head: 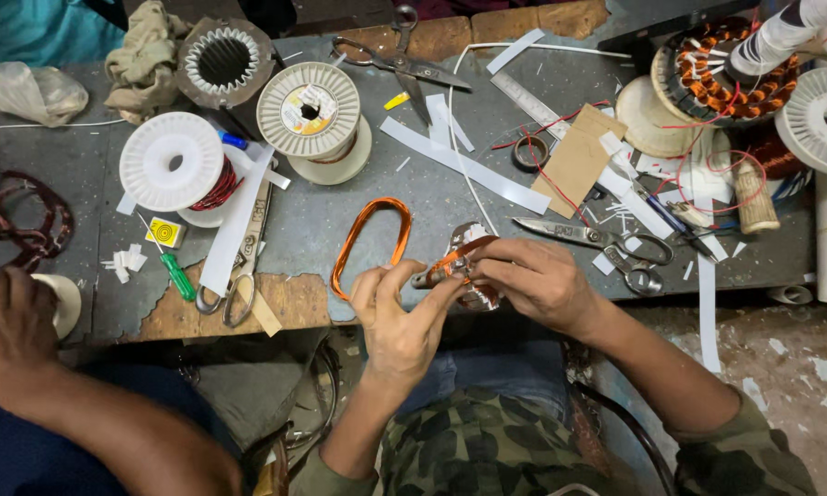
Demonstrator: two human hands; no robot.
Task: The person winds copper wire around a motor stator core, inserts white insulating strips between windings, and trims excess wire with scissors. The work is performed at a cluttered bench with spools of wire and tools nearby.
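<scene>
Both hands meet at the near edge of the grey workbench (487,197), working a small motor stator (473,266): a ring of stacked metal plates with pale slot liners, mostly hidden by fingers. Left hand (400,317) is curled under it, thumb and forefinger pinching the end of a copper wire coil (369,243). The coil is glossy orange, an oblong loop lying flat on the bench just left of the stator, with one strand running across the stator. Right hand (538,280) cups the stator from the right, fingertips pressed on the wire at the top.

Steel shears (606,243) lie just right of the hands. Far left: two white ribbed plastic spools (308,110), one wound with red wire. A green-handled screwdriver (178,276) lies near left. White insulation paper strips (464,165) are scattered flat across the bench. Far right: a large wound stator (735,78) with copper windings. Another person's hand (14,326) rests at the near left, well apart.
</scene>
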